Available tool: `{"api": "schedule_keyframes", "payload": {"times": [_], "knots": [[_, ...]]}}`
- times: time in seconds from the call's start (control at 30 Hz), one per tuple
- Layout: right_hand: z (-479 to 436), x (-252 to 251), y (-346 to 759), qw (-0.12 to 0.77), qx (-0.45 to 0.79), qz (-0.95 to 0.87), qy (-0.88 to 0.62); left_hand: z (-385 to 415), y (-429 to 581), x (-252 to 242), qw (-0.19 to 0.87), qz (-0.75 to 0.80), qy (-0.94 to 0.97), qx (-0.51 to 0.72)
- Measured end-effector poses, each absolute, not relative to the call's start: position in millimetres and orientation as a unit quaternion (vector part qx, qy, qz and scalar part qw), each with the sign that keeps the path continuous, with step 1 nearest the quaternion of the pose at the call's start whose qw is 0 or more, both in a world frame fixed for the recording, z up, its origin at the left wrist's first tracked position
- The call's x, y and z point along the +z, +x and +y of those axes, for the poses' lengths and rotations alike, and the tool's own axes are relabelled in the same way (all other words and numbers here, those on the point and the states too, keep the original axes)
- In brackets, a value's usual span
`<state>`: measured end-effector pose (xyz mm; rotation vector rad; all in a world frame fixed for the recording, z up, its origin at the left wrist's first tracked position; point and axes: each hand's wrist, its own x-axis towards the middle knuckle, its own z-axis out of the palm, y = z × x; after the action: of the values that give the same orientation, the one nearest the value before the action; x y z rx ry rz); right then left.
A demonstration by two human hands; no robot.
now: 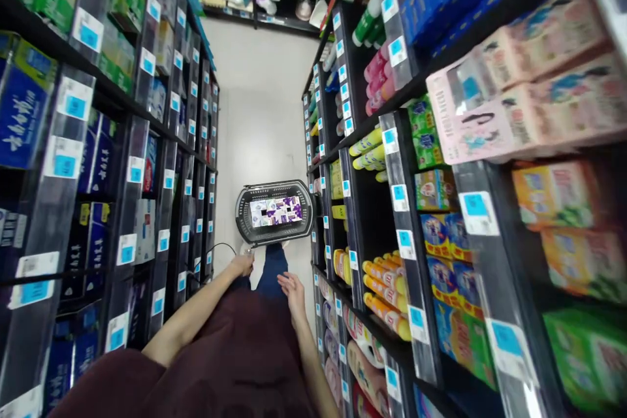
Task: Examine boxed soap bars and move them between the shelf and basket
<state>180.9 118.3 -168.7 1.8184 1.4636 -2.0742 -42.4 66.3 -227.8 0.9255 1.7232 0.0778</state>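
Note:
My left hand (243, 264) is low in front of my body, fingers curled round a small pale object that I cannot make out. A thin black cable (223, 244) arcs beside that hand. My right hand (292, 289) hangs to the right of my leg, fingers partly extended and apart, with nothing in it. Just ahead of my feet, a black shopping basket (240, 215) sits on the floor. Purple and white boxes (277, 210) lie inside it. Neither hand touches the basket.
Tall shelves line both sides of the pale aisle floor (259, 104). Blue toothpaste boxes (24, 104) fill the left side. On the right stand orange bottles (386, 297), pink boxes (533, 98) that jut outward, and soap packs (443, 228). A rack (264, 18) crosses the far end.

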Motion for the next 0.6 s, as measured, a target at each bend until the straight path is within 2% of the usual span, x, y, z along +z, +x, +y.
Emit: {"api": "schedule_keyframes", "payload": {"times": [0.07, 0.17, 0.3, 0.43, 0.5, 0.6], "knots": [[128.0, -194.7, 192.2, 0.107, -0.586, 0.551, 0.584, 56.5, -50.0, -247.1, 0.585, 0.725, 0.362, -0.018], [137.0, -227.2, 203.3, 0.218, -0.551, 0.563, 0.576, 52.6, -51.3, -270.7, 0.606, 0.722, 0.329, -0.055], [141.2, -255.7, 205.0, 0.351, -0.517, 0.543, 0.561, 71.3, -40.6, -300.5, 0.612, 0.729, 0.303, -0.045], [151.2, -281.1, 193.4, 0.515, -0.433, 0.539, 0.507, 109.6, -26.8, -337.6, 0.614, 0.737, 0.283, -0.003], [158.7, -296.5, 187.3, 0.573, -0.390, 0.538, 0.479, 132.9, -22.6, -359.0, 0.615, 0.740, 0.272, 0.021], [168.8, -320.9, 182.6, 0.608, -0.355, 0.554, 0.444, 167.6, -21.5, -392.2, 0.615, 0.747, 0.248, 0.049]]}}
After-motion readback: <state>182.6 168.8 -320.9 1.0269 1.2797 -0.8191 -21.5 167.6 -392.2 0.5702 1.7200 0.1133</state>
